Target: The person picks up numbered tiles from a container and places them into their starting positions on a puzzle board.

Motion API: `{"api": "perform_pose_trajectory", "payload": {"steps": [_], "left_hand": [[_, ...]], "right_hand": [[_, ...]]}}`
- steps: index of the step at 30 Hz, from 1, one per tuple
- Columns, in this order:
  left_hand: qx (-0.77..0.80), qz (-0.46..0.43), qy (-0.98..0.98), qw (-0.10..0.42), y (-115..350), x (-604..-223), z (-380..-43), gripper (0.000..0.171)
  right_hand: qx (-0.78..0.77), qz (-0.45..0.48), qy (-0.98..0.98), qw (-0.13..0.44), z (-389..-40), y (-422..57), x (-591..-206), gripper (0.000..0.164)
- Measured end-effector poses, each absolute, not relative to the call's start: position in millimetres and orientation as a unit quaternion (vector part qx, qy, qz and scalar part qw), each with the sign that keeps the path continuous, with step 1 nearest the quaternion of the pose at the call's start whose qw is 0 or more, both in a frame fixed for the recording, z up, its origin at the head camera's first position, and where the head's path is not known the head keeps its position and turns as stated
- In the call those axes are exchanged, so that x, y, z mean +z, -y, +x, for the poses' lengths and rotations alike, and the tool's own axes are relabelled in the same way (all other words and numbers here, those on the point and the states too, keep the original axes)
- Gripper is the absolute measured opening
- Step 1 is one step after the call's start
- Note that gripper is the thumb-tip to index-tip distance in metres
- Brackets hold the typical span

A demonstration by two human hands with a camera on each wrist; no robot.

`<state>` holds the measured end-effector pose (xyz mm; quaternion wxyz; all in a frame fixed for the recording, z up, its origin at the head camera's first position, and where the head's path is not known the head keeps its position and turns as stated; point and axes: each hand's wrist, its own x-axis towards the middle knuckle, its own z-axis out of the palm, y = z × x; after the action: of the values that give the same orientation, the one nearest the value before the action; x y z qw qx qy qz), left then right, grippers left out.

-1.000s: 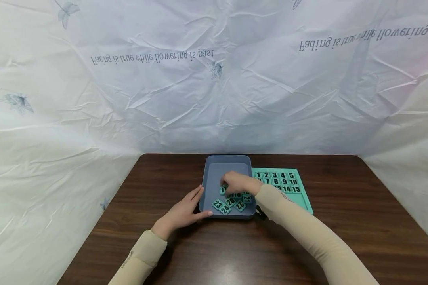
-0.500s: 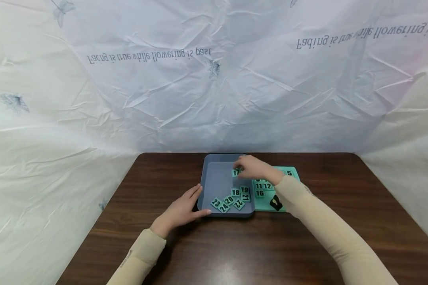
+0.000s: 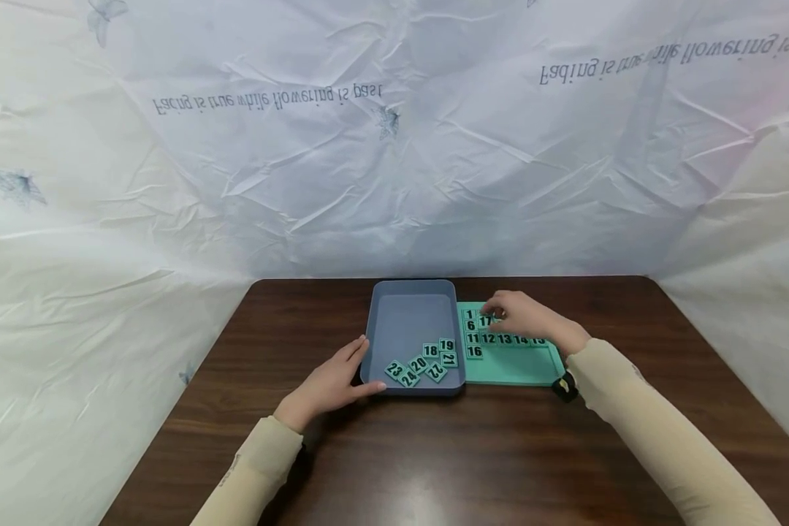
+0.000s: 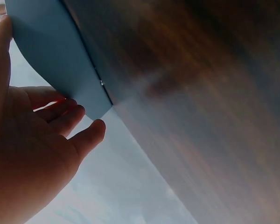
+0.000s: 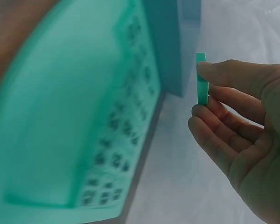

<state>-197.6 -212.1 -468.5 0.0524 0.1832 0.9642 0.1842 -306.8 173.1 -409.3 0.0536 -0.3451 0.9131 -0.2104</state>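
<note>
My right hand (image 3: 522, 317) pinches a green number tile marked 17 (image 3: 485, 321) between thumb and fingers, over the green number board (image 3: 519, 374). In the right wrist view the tile (image 5: 202, 88) shows edge-on, apart from the board (image 5: 60, 116). Tiles 1, 6, 11 and 16 line the board's left column, with 12 to 15 running along the third row; the hand covers part of the upper rows. My left hand (image 3: 325, 380) rests with spread, fairly straight fingers against the left side of the blue-grey tray (image 3: 410, 286); the left wrist view shows its fingers at the tray's wall (image 4: 56, 51).
Several loose tiles, 18 to 24, lie in the tray's near part, such as tile 23 (image 3: 395, 370). Tray and board stand side by side on a dark wooden table (image 3: 394, 453). A white printed sheet (image 3: 342, 183) hangs behind and at the sides.
My right hand has lifted tile 17 out of the tray and carried it right, over the board. The left hand has stayed at the tray. The head view has shifted slightly.
</note>
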Motion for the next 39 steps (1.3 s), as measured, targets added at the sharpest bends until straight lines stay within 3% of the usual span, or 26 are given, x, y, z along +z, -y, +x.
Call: {"api": "perform_pose_trajectory", "payload": {"steps": [16, 39], "left_hand": [[0.181, 0.179, -0.966, 0.051, 212, -468, -198, 0.101], [0.182, 0.181, -0.966, 0.046, 212, -471, -198, 0.100]], "right_hand": [[-0.225, -0.343, -0.908, 0.082, -290, -196, -455, 0.031], [-0.239, -0.327, -0.913, 0.055, -284, -183, -466, 0.030]]}}
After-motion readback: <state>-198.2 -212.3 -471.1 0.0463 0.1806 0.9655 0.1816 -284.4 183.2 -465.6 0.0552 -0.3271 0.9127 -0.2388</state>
